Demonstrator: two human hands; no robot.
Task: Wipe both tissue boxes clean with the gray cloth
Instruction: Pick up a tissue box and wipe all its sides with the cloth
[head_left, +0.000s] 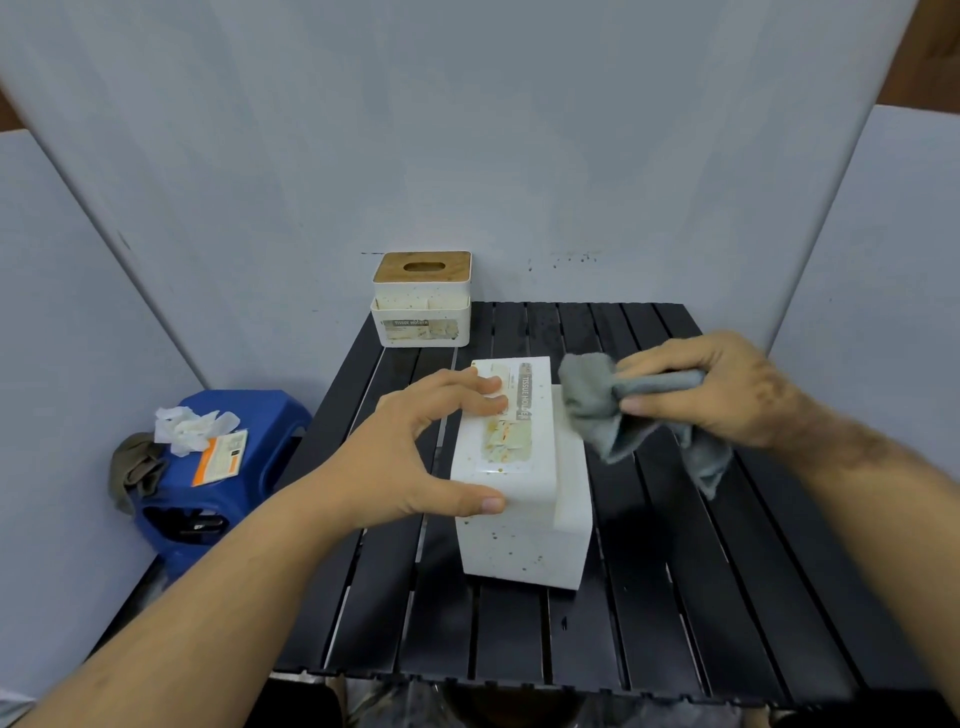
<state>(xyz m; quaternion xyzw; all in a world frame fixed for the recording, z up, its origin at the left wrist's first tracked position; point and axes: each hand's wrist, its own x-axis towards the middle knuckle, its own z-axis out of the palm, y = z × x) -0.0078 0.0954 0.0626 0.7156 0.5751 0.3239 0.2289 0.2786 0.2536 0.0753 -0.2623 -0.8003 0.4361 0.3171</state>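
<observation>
A white speckled tissue box (524, 525) lies on its side in the middle of the black slatted table (675, 597), its label facing up. My left hand (415, 447) grips this box, fingers on the labelled face and thumb on its near edge. My right hand (711, 389) is closed on the gray cloth (597, 410), which hangs bunched just right of the box's far end, touching or nearly touching it. A second white tissue box (422, 306) with a wooden lid stands upright at the table's far left corner.
A blue plastic stool (244, 467) stands left of the table, carrying crumpled white tissues (187, 426), an orange-and-white leaflet (221, 457) and an olive rag (132, 467). Gray panels enclose the back and both sides. The table's near edge runs along the bottom of the view.
</observation>
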